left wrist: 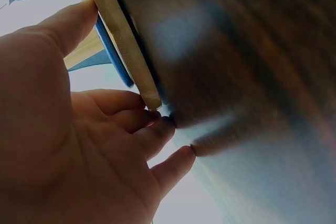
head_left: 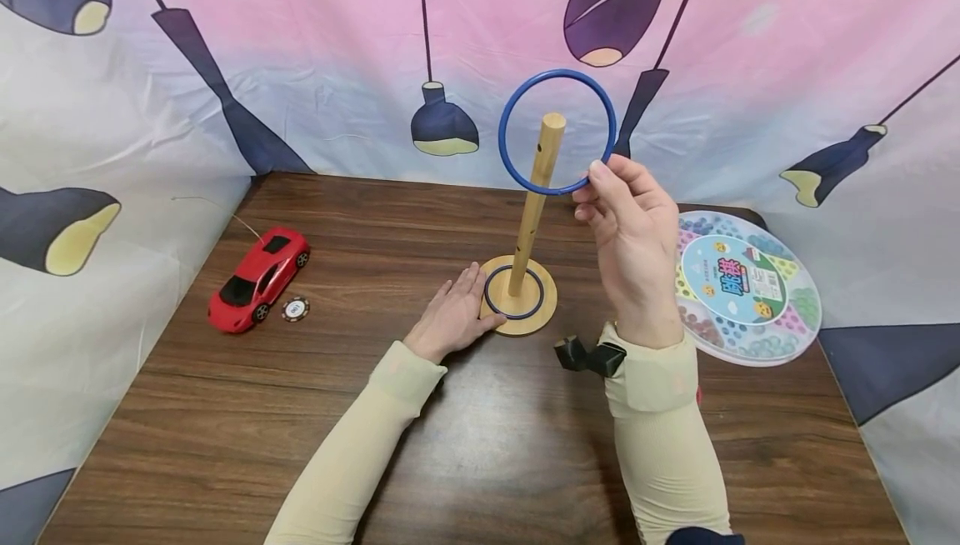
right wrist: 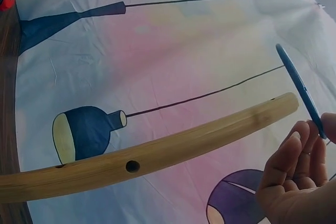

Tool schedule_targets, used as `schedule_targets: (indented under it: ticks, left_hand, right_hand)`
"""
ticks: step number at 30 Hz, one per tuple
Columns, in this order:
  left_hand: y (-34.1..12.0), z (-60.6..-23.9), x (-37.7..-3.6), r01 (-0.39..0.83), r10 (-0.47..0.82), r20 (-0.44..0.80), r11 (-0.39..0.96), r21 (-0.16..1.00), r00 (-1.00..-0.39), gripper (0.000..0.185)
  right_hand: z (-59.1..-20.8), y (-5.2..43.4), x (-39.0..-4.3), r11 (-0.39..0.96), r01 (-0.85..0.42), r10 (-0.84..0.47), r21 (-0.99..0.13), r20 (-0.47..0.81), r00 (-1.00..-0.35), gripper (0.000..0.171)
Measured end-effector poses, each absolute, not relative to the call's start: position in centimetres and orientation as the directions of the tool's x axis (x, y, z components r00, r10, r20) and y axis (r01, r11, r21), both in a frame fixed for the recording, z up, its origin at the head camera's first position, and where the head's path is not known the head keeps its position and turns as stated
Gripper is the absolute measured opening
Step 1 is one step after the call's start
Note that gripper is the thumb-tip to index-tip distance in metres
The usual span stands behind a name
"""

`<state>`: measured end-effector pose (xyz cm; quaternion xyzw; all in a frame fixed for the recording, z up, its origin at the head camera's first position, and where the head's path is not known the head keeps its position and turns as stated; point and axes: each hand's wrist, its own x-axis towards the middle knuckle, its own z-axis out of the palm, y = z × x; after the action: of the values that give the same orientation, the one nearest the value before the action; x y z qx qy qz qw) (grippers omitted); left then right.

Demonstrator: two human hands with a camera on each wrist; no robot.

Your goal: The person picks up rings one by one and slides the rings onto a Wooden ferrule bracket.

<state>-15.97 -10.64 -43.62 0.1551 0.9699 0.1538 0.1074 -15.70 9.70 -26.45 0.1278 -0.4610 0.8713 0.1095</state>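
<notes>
Two blue rings are showing: the right hand (head_left: 633, 232) is pinching the raised ring (head_left: 557, 132) in its fingers; the left hand (head_left: 452, 316), fingers straight, is resting against the wooden base (head_left: 543, 312) carrying the lower ring (head_left: 513, 292).

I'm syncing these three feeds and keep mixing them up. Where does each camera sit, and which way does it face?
Head: worn on the head, looking forward and down at the table; shows both sleeves, the left hand flat by the wooden base, the right hand pinching a blue ring by the peg.
Left wrist: looks along the palm at the left hand touching the base.
Right wrist: looks past the right hand at the peg and ring.
Head and right wrist share peg, ring and curtain.
</notes>
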Motion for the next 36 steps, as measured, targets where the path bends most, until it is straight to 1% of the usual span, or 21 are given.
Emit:
schedule_targets:
  ticks: [18,27,36]
  left_hand:
    - [-10.6,-43.7,-16.0,0.264,0.330,-0.157,0.905,0.332,-0.931,0.087]
    - [-10.6,-43.8,-15.9,0.265,0.330,-0.156,0.904,0.334,-0.931,0.088]
    - [-10.6,-43.8,-15.9,0.271,0.333,-0.151,0.905,0.328,-0.931,0.088]
  right_hand:
    - [-27.7,9.4,-16.9,-0.553,-0.238,0.057,-0.799,0.248,-0.967,0.003]
    - [-29.6,9.6,-17.1,-0.527,-0.178,0.044,-0.831,0.182,-0.982,0.004]
    - [-32.0,9.9,-16.9,-0.509,-0.084,0.021,-0.857,0.086,-0.996,0.004]
